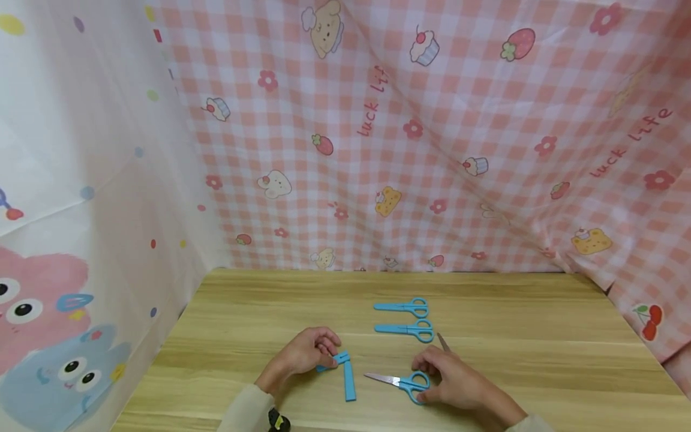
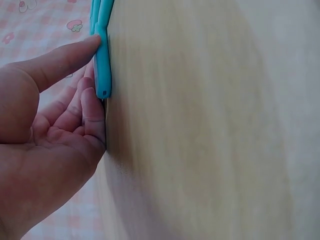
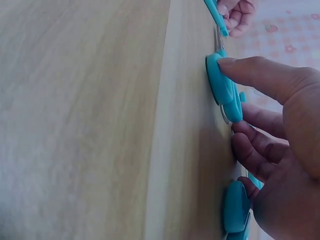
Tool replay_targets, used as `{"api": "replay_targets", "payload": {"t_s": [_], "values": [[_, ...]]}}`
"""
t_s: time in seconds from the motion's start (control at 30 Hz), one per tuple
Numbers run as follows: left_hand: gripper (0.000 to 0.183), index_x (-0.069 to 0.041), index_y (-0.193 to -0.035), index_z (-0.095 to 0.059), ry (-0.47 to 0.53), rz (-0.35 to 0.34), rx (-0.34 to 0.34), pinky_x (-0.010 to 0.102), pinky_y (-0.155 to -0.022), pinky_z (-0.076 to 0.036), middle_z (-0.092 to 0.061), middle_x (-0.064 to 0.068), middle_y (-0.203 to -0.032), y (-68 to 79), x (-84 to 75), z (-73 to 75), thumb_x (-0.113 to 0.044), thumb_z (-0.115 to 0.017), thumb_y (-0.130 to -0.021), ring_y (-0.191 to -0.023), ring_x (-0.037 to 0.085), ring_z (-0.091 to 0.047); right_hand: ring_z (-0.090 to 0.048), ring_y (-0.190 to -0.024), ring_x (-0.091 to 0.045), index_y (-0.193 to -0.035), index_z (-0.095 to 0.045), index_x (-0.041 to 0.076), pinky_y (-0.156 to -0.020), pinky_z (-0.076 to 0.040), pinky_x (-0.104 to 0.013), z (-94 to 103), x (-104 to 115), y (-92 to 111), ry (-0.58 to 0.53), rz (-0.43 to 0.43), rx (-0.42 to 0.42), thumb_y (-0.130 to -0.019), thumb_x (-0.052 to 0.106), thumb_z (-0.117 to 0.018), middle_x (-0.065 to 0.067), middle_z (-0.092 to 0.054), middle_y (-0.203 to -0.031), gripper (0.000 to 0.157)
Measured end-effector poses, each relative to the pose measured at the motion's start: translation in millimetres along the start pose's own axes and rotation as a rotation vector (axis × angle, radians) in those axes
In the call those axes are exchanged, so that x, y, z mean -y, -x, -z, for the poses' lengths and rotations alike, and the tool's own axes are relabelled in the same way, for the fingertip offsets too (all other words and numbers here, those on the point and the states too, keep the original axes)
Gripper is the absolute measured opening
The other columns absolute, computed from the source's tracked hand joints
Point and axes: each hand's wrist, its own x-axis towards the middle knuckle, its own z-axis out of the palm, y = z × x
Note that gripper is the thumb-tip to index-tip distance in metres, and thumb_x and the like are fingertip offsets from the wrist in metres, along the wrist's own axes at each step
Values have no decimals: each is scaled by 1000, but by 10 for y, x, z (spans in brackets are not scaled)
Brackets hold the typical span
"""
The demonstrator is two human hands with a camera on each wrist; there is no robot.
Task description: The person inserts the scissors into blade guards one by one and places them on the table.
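My left hand (image 1: 305,353) pinches a light-blue scissor sheath (image 2: 103,70), thumb on top and fingers curled beside it. That sheath meets the top end of a second blue sheath (image 1: 350,384) lying on the table. To the right, my right hand (image 1: 450,379) holds the blue handle of a pair of scissors (image 3: 220,82) by thumb and fingers; their bare metal blades (image 1: 380,378) point left. Beneath the same hand lies another pair of scissors (image 3: 235,207), mostly hidden, its bare blade tip (image 1: 442,342) showing past the fingers.
Two sheathed blue scissors, an upper pair (image 1: 402,307) and a lower pair (image 1: 405,329), lie side by side farther back, handles to the right. The wooden table (image 1: 259,300) ends at a pink checked cloth (image 1: 345,180) behind and a white printed cloth (image 1: 119,210) at left.
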Motion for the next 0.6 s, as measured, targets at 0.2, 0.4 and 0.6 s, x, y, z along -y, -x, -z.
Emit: {"api": "replay_targets", "payload": {"t_s": [0.2,0.4,0.6], "values": [[31,0,-104,-65,-10,-2,7,19,-65,-44,-64,5,-88,4,-12,8,6,-78,-77,-77,14,-53,-48,-88,-6,-105,-63,17,-77,-43,-23,39,-18,23,-3,6,19,-79,34,-84,7,-55,-97,38],[31,0,-104,-65,0,8,21,19,-65,-43,-64,6,-89,12,-26,13,6,-79,-77,-77,14,-52,-48,-85,-6,-100,-58,19,-74,-41,-24,47,-27,33,-28,21,19,-75,33,-86,8,-54,-92,41],[32,0,-104,-65,7,11,24,20,-65,-43,-64,7,-89,10,-26,11,6,-79,-76,-78,15,-51,-50,-82,-6,-98,-55,17,-72,-42,-24,58,-32,47,-102,22,29,-74,30,-87,6,-56,-87,42]]}}
